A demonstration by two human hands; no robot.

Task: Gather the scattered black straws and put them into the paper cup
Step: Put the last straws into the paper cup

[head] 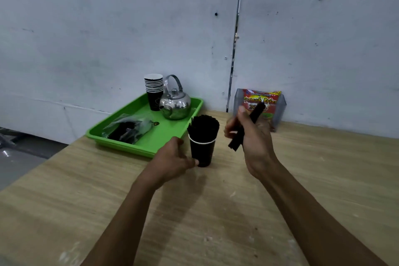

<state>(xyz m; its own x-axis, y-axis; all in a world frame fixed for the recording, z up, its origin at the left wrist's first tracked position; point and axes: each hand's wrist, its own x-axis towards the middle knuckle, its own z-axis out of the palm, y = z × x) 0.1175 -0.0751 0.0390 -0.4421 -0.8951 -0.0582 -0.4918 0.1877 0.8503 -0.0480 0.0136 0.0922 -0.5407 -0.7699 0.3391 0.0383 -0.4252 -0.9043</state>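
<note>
A black paper cup (pixel 202 153) with a white rim stands upright on the wooden table, packed with black straws (pixel 203 128) that stick out of its top. My left hand (pixel 172 161) grips the cup's lower left side. To the right of the cup and slightly above the table, my right hand (pixel 250 136) is closed around a tilted bundle of black straws (pixel 237 139); its ends show above and below the fist.
A green tray (pixel 149 142) behind the cup carries a stack of paper cups (pixel 153 90), a steel kettle (pixel 176 103) and a plastic bag of straws (pixel 127 128). A clear box with a snack packet (pixel 261 99) stands by the wall. The table's left edge (pixel 43 164) runs diagonally.
</note>
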